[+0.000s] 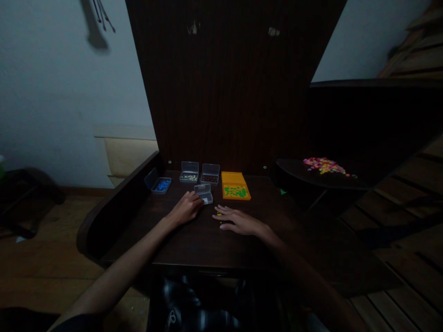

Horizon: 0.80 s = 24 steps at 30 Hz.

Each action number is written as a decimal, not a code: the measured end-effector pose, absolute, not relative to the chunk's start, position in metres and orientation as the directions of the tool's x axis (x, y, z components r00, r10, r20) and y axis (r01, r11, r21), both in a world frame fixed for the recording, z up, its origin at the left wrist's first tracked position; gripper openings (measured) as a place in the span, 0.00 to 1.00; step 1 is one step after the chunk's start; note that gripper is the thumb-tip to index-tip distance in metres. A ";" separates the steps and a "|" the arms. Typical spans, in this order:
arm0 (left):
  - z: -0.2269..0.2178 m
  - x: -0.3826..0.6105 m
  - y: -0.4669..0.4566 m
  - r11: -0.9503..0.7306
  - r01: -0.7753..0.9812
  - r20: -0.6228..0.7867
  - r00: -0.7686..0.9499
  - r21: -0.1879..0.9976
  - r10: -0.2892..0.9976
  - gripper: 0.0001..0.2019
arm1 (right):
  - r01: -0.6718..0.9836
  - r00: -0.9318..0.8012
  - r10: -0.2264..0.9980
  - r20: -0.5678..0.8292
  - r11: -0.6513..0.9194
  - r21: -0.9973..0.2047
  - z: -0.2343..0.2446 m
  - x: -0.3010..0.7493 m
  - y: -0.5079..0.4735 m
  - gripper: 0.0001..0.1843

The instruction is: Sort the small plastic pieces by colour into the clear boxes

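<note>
My left hand (187, 207) rests on the dark wooden desk (194, 240), fingers curled, its tips right beside a small clear open box (204, 192); whether it grips the box is unclear in the dim light. My right hand (235, 220) lies flat on the desk with fingers stretched out to the left, holding nothing; a tiny yellow bead (219, 214) shows under its fingertips. Behind the hands stand an orange box with green beads (235, 186), a clear box with blue beads (159, 183), one with pale beads (188, 172) and one with dark beads (210, 174).
A tall dark board (235, 83) rises at the desk's back. A raised curved rim (117, 198) bounds the left side. On a lower shelf to the right lies a heap of pink and yellow beads (323, 165). Wooden stairs (408, 184) run at right.
</note>
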<state>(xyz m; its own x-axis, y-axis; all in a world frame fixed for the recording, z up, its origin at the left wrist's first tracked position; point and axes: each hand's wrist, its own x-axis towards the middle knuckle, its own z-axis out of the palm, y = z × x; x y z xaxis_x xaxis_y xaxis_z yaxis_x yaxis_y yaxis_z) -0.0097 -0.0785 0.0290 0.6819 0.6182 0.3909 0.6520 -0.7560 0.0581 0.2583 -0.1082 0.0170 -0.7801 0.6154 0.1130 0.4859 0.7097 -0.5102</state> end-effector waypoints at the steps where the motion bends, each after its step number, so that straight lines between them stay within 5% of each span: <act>1: 0.027 -0.010 -0.079 -0.762 0.645 0.382 0.693 0.052 0.612 0.14 | 0.492 -0.780 0.615 0.114 0.715 -0.496 0.017 0.257 -0.111 0.25; 7: 0.017 -0.009 -0.080 -0.777 0.628 0.371 0.715 0.030 0.592 0.13 | 0.519 -0.760 0.625 0.179 0.749 -0.412 0.012 0.251 -0.118 0.21; 13: 0.013 -0.008 -0.080 -0.794 0.599 0.433 0.692 0.104 0.578 0.14 | 0.506 -0.730 0.618 0.291 0.775 -0.377 0.007 0.247 -0.119 0.32; 24: 0.017 -0.015 -0.081 -0.670 0.655 0.704 0.288 0.350 0.649 0.28 | 0.518 -0.757 0.597 0.267 0.796 -0.313 0.016 0.249 -0.116 0.29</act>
<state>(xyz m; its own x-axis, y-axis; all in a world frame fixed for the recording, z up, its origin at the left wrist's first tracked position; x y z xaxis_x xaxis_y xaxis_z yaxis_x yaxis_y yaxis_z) -0.0146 -0.0805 0.0168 0.2882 0.6491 0.7040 0.6549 -0.6700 0.3496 0.2487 -0.1157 0.0159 -0.7567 0.5969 0.2667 0.5175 0.7962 -0.3134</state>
